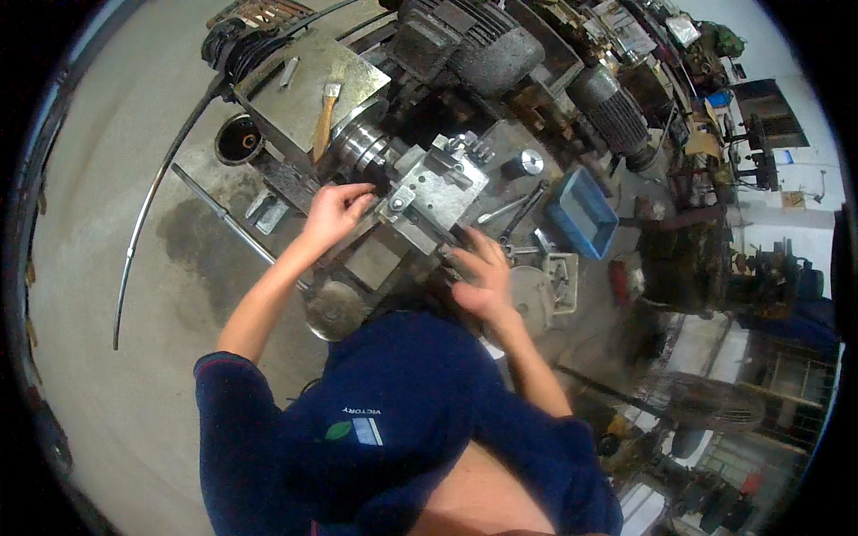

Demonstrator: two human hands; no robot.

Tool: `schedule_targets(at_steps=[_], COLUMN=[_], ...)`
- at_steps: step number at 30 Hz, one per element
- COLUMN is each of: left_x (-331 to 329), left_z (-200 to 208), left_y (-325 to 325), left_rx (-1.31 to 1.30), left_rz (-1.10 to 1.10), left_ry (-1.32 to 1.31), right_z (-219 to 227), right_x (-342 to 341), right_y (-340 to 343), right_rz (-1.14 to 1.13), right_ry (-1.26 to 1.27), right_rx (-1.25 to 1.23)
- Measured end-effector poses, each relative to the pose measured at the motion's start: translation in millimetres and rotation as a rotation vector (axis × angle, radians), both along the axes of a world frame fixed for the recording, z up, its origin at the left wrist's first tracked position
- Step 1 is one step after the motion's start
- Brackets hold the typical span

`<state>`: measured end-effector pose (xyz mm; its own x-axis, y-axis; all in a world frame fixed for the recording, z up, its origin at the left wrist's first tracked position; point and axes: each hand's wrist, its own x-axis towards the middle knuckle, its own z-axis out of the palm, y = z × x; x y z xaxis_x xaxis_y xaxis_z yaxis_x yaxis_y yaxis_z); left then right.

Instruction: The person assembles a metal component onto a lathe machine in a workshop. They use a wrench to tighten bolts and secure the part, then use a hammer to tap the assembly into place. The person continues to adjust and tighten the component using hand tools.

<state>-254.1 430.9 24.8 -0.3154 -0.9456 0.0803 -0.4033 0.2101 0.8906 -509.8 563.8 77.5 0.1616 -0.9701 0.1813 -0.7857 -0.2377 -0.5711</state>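
A small metal lathe stands before me, with its round bright chuck (362, 145) beside a blocky steel tool slide (438, 192). My left hand (336, 214) is at the slide's left side, just below the chuck. Its thumb and fingers are pinched together; anything between them is too small to make out. At the slide's lower right edge is my right hand (484, 279), fingers bent over a dark part that they mostly hide. A round metal handwheel (336, 310) sits low, between my forearms.
On the headstock cover (295, 76) lies a wooden-handled brush (327, 121). To the right are a blue plastic bin (583, 213), wrenches (523, 211) and a shiny metal cylinder (530, 162). A long rod (223, 214) reaches out at left. Electric motors (609, 109) stand behind.
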Motion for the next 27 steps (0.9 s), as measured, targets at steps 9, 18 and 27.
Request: schedule_targets(at_steps=[9, 18, 27], left_x=[93, 127, -20], left_z=[-11, 7, 87], left_y=[14, 3, 19], left_rx=[-0.061, -0.172, -0.431], left_rz=[0.141, 0.098, -0.199], left_ry=[-0.210, -0.214, -0.511], right_z=[8, 9, 17], right_x=[-29, -34, -18], right_y=[93, 152, 131], right_rz=[-0.403, -0.674, -0.490], right_ry=[-0.024, -0.018, -0.167], right_rx=[-0.045, -0.020, -0.056])
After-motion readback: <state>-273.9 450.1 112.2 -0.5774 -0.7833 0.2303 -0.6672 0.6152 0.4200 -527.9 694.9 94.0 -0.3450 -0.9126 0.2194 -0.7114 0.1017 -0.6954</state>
